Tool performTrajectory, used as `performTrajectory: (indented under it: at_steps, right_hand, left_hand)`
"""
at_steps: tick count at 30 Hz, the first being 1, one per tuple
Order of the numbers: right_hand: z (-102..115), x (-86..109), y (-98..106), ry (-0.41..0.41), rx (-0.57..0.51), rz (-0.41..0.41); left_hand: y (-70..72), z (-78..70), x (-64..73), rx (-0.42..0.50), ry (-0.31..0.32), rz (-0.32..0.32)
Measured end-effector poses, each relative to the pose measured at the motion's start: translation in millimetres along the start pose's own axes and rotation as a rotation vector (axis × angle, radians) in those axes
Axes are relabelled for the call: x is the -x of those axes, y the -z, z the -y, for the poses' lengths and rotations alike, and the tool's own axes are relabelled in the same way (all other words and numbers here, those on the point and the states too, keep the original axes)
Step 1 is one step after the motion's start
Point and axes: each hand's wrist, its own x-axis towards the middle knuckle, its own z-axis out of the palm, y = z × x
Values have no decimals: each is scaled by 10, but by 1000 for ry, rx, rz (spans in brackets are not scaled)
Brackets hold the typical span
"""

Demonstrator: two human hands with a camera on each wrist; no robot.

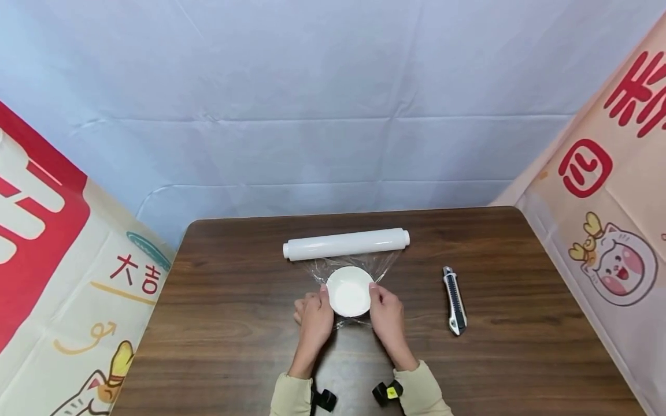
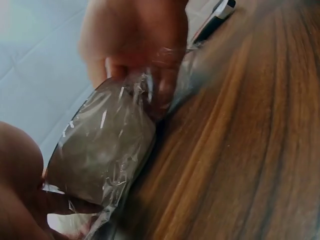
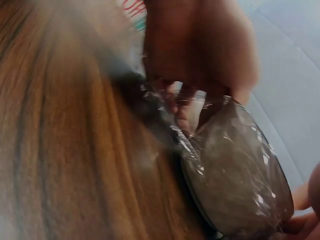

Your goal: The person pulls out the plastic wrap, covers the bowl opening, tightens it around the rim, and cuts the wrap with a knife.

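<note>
A small white bowl (image 1: 350, 292) sits at the middle of the table, between the two hands. Clear plastic wrap (image 2: 117, 130) covers its side in wrinkled folds and stretches back to a white roll of plastic wrap (image 1: 346, 244). On the bowl's left, my left hand (image 1: 315, 315) grips it with the thumb at the rim. My right hand (image 1: 387, 315) holds the opposite side the same way. In the right wrist view, fingers (image 3: 184, 107) show behind the wrap, below the rim. The bowl's underside is hidden in the head view.
A utility knife (image 1: 455, 301) lies right of the hands on the brown wooden table (image 1: 234, 346). A pale cloth backdrop (image 1: 312, 115) hangs behind the table, and printed cloths flank it on both sides. Each wrist wears a black camera strap.
</note>
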Motion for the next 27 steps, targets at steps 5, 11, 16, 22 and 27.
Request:
performTrajectory:
  at_steps: [5, 11, 16, 22, 27]
  right_hand:
    - [-8, 7, -85, 40, 16, -31]
    - [-21, -5, -14, -13, -79, -19]
    - [17, 10, 78, -9, 50, 23]
    - [36, 67, -9, 11, 79, 71]
    - [35, 65, -43, 31, 75, 22]
  left_hand:
    - [-10, -31, 3, -46, -37, -20]
    - [48, -6, 23, -76, -28, -52]
    - [89, 13, 46, -175, -19, -57]
    - [12, -14, 56, -208, -58, -47]
    - [20, -24, 52, -202, -72, -21]
